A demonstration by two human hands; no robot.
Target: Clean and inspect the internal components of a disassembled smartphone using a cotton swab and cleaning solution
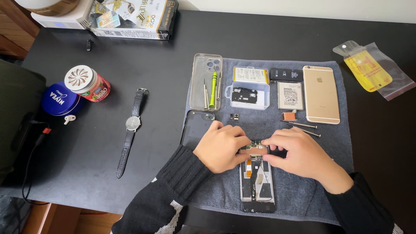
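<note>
Lowest in the frame, an opened phone (257, 182) lies on the grey towel (299, 195); both hands' fingers pinch its top-end circuit board (255, 147). Likely light, stiff and fragile: best held by the edges.

We have both arms reaching forward in black knit sleeves, forearms angled inward so that the hands meet in front of us. Our left hand (222, 147) lies palm down, knuckles up, its fingers (241, 139) curled and pointing right. Our right hand (299, 155) mirrors it, palm down, its fingers (274, 143) bent and pointing left. The fingertips of the two hands sit just beside each other, nearly touching, thumbs tucked beneath and hidden.
</note>
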